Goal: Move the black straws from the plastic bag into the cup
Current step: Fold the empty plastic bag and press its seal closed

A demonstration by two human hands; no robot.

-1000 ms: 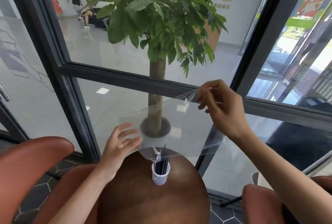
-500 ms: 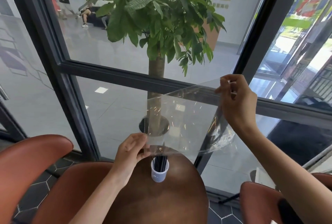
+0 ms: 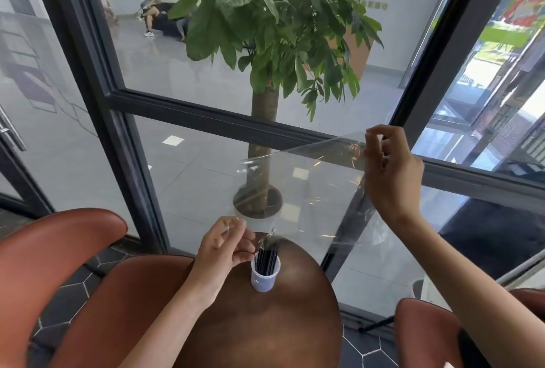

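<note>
One big window frame [image 3: 188,111] of dark metal fills the far side, and one potted tree [image 3: 265,43] stands behind its glass. Three red-brown chairs show: one [image 3: 56,246] at the left edge, one [image 3: 118,308] at the table's left rim, one [image 3: 424,335] at its right. One round brown table [image 3: 283,323] sits in the middle, below the window.

One clear bag [image 3: 303,196] is stretched in the air above the table's far edge, slanting from upper right down to lower left. The right hand [image 3: 389,173] is raised well above the table and pinches the bag's top right corner between thumb and fingers. The left hand [image 3: 224,246] is low, just left of the cup, with its fingers closed on the bag's lower end, which narrows down to the cup's mouth.

One white cup [image 3: 263,277] stands upright near the table's far edge, a little left of its middle. The black straws [image 3: 267,260] are in the cup as one bundle, standing nearly upright and rising a little above the rim; they sit too close together to count. Whether any straw is left inside the bag cannot be told, though its wide upper part looks clear.
</note>
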